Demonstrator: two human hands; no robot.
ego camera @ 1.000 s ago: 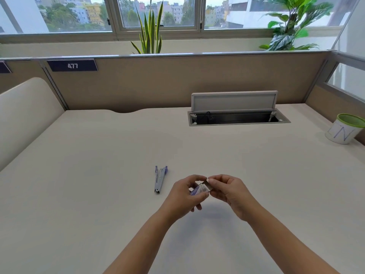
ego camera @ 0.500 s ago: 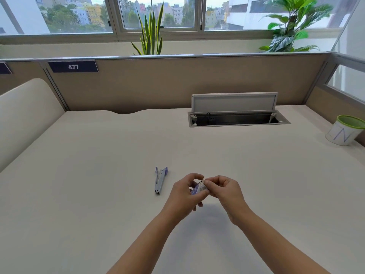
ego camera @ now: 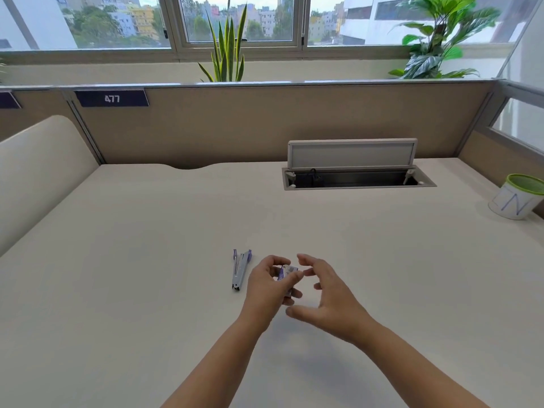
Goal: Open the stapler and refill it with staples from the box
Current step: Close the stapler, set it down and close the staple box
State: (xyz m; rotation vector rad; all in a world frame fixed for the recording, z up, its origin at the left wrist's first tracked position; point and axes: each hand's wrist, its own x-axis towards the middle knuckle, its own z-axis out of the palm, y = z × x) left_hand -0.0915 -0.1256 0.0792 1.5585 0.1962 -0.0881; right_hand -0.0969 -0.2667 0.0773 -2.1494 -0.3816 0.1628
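Note:
A small grey and purple stapler (ego camera: 240, 269) lies on the cream desk (ego camera: 147, 260), its arms slightly apart at the far end. Just right of it, my left hand (ego camera: 269, 285) holds a small purple and white staple box (ego camera: 287, 271) between thumb and fingers, a little above the desk. My right hand (ego camera: 326, 293) hovers beside the box with its fingers spread and nothing in them, not touching the box.
An open cable hatch (ego camera: 357, 178) with its raised lid sits at the back of the desk. A white cup with a green rim (ego camera: 518, 200) stands at the far right edge. Beige partition walls enclose the desk at the back and sides.
My right hand has let go of the staple box and pulled away with fingers spread. The left hand keeps the box. The stapler has not moved.

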